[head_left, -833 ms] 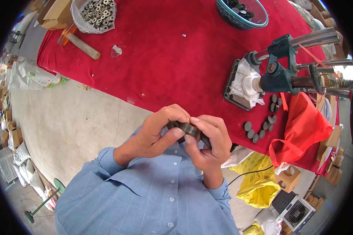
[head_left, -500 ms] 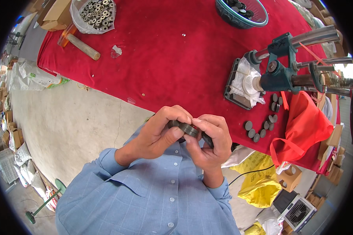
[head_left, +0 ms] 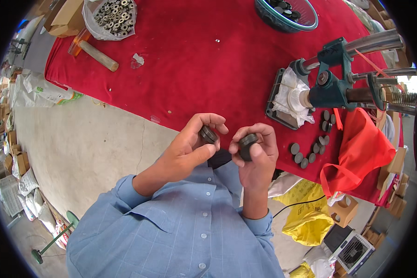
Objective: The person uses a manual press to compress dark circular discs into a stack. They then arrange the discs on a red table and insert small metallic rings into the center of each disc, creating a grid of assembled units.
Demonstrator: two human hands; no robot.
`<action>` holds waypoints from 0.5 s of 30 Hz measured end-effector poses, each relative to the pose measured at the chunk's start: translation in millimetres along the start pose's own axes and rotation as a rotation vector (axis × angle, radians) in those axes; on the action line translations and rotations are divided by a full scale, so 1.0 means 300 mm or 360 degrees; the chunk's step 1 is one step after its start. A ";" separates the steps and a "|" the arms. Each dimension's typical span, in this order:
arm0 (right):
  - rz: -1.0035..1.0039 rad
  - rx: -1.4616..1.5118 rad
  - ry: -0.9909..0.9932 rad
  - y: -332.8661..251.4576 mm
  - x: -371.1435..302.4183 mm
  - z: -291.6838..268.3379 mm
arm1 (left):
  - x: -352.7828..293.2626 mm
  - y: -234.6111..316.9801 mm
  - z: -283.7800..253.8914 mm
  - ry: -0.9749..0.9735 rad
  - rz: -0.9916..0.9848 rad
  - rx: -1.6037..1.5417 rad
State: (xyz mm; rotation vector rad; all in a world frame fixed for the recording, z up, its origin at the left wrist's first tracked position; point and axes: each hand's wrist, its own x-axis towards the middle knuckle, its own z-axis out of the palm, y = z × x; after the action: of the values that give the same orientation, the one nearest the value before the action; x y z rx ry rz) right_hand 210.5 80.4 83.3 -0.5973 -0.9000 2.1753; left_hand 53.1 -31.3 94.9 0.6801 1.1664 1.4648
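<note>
Left hand, grip around one dark disc, right hand, grip around a second disc

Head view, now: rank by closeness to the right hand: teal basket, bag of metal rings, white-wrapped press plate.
Nearest to the right hand first:
1. White-wrapped press plate: ahead, to its right.
2. Teal basket: far ahead, slightly right.
3. Bag of metal rings: far left.

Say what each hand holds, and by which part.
Left hand: a dark disc tucked within curled fingers, exact contact hidden. Right hand: another dark disc, its rim between thumb and fingers.
</note>
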 end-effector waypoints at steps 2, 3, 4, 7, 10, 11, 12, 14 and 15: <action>0.0013 -0.0188 0.0029 0.020 -0.011 -0.013 | -0.008 0.001 0.000 -0.0002 -0.0009 -0.0007; -0.0035 -0.0274 0.0032 0.028 -0.015 -0.015 | -0.010 0.005 0.000 -0.0023 0.0006 0.0050; -0.0081 -0.0358 0.0034 0.035 -0.016 -0.017 | -0.010 0.010 0.001 -0.0042 0.0018 0.0106; -0.0383 -0.0791 -0.0056 0.053 -0.010 -0.039 | -0.002 0.012 -0.007 -0.0115 0.0262 0.0574; -0.0420 -0.1132 -0.0069 0.027 -0.019 -0.011 | 0.000 -0.003 -0.006 -0.0118 0.0381 0.0726; -0.0372 -0.1215 -0.0052 0.019 -0.026 0.004 | -0.001 -0.008 -0.002 -0.0106 0.0382 0.0699; -0.0395 -0.1231 -0.0011 0.024 -0.032 0.007 | -0.001 -0.007 0.003 -0.0122 0.0415 0.0775; -0.0445 -0.1262 0.0073 0.034 -0.039 0.012 | 0.001 -0.001 0.012 -0.0156 0.0482 0.0928; -0.0503 -0.1255 0.0057 0.039 -0.037 0.008 | 0.001 -0.001 0.015 -0.0150 0.0506 0.0956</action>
State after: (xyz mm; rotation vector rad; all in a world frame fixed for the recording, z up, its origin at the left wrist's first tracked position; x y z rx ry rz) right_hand 211.3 65.1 77.7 -0.7840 -1.7152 1.4777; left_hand 57.1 -29.7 96.0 1.3837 1.4859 1.3130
